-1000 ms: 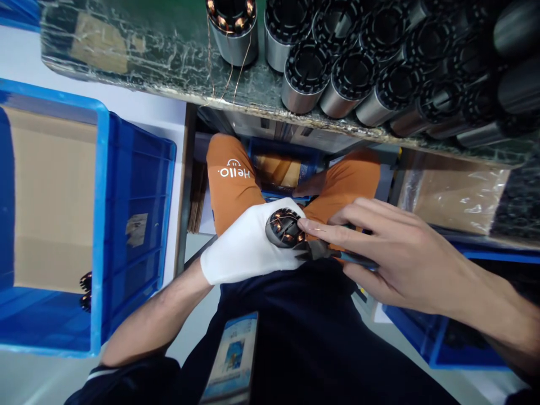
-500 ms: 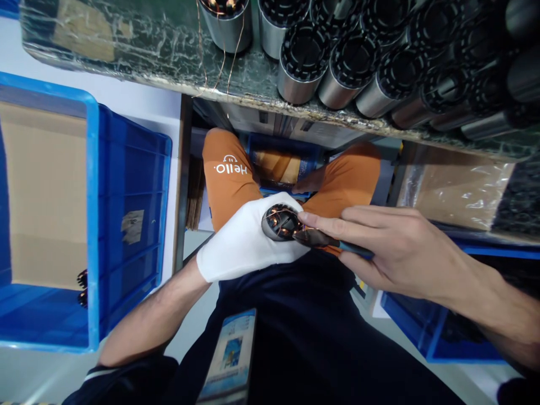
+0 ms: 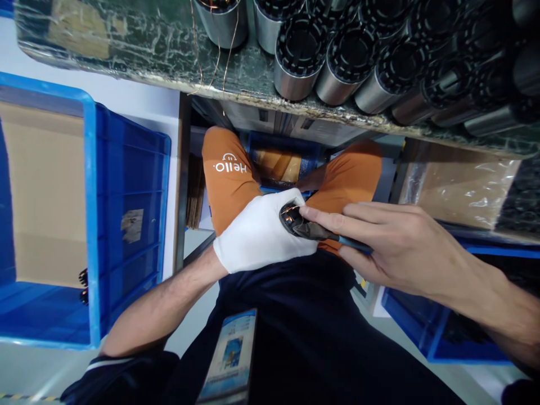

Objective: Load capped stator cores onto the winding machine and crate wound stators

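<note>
My left hand (image 3: pixel 264 230), in a white glove, is wrapped round a motor stator (image 3: pixel 289 216) above my lap. Copper wire shows in the stator's dark, slotted end, which is tilted to the right. My bare right hand (image 3: pixel 379 242) grips a pair of pliers or cutters (image 3: pixel 323 232) with dark jaws and a blue-and-black handle. The tool's jaws reach to the stator's open end; whether they are closed on a wire I cannot tell. My right index fingertip lies along the tool, close to the stator's rim. Most of the stator's body is hidden by the glove.
On the green workbench (image 3: pixel 139 62) ahead stand several metal stators (image 3: pixel 297 62); one stator (image 3: pixel 223 25) at the left trails copper wires over the edge. A blue crate (image 3: pixel 130 225) is on the left, another blue crate (image 3: pixel 422 332) on the right. A phone (image 3: pixel 230 360) lies near my body.
My left hand has shifted slightly right and turned the stator, so its wound end now faces more to the right. The tool's jaws have stayed at that end.
</note>
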The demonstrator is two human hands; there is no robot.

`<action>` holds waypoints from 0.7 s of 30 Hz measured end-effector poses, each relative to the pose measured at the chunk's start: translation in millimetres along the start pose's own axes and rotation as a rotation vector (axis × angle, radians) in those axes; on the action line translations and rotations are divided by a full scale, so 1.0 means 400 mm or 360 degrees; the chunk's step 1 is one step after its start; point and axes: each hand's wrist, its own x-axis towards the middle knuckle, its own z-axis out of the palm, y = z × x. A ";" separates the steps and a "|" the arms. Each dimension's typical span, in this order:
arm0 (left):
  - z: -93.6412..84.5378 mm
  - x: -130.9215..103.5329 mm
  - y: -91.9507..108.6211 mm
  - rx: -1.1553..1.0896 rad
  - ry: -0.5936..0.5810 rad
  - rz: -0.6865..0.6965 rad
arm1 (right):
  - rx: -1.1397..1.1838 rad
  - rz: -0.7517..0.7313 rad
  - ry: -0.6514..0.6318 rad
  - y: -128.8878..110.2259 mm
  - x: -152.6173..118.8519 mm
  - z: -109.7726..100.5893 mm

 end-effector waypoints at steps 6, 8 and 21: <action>0.019 0.011 0.011 0.0180 0.0107 -0.0012 | 0.0238 0.0138 -0.0014 0.022 0.006 0.010; 0.030 0.013 0.024 0.0398 0.0161 0.0008 | 0.0157 0.0127 0.0013 0.028 0.009 0.015; 0.046 0.019 0.059 0.0823 0.0192 -0.0097 | 0.0245 0.0115 -0.0001 0.047 -0.006 0.020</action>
